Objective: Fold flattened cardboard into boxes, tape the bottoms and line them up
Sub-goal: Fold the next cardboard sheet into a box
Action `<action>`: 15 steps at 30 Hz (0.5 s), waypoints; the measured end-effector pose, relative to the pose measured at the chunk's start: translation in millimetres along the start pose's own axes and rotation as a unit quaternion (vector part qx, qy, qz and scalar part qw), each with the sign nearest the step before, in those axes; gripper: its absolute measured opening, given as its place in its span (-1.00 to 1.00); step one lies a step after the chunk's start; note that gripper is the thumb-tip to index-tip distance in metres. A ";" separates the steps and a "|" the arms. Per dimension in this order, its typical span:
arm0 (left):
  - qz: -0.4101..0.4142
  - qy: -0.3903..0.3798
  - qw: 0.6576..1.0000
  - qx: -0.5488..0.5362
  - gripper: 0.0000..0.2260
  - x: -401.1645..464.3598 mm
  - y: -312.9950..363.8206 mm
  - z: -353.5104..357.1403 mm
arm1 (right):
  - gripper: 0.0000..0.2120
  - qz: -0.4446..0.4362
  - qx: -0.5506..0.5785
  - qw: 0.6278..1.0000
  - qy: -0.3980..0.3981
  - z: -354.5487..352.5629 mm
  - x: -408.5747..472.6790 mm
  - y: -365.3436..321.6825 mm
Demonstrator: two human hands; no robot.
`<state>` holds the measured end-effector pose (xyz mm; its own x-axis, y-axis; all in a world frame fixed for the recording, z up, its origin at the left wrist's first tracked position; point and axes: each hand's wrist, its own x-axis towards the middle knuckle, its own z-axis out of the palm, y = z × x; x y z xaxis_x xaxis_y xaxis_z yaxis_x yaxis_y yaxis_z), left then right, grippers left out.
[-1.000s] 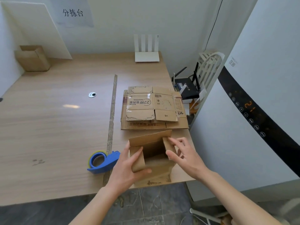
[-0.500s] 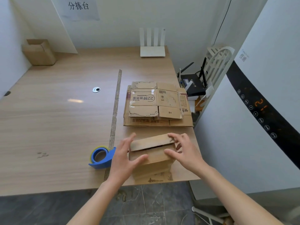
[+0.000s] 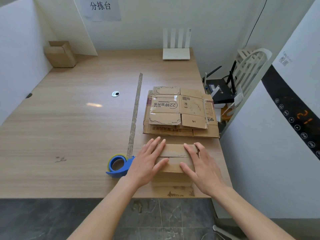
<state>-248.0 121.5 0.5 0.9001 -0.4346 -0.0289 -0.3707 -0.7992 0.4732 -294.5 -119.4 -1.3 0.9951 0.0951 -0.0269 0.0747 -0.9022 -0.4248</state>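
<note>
2 hands lie spread, fingers straight, pressing shut the brown box's 2 flaps.

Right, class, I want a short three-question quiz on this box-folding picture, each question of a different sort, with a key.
1. True or false: both hands press the flaps of the box flat.
2. Which lies just left of the left hand? A) tape dispenser B) stack of flat cardboard C) white router
3. Fill in: the folded box already made stands at the table's far ____ corner.

Key
1. True: the left hand and right hand lie with straight fingers on the closed flaps.
2. A
3. left
</note>
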 end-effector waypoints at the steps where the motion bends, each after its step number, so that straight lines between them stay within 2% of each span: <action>1: 0.012 -0.005 1.000 0.014 -0.37 0.5 -0.6 -2.5 | -0.27 0.004 -0.004 1.000 0.001 0.9 2.0 -1.9; 7: 0.052 -0.026 0.996 0.066 -0.21 -7.4 -4.5 -5.8 | -0.22 -0.039 -0.013 0.999 -0.014 18.2 -9.6 0.9; 15: 0.026 -0.028 0.995 0.094 0.02 -11.5 -3.2 3.8 | -0.22 -0.048 0.019 0.998 -0.043 1.7 5.3 3.3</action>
<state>-258.1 127.5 -4.0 0.8667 -0.4951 -0.0608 -0.4568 -0.8367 0.3022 -289.1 -121.2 -4.3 0.9743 0.2170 -0.0606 0.1652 -0.8710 -0.4628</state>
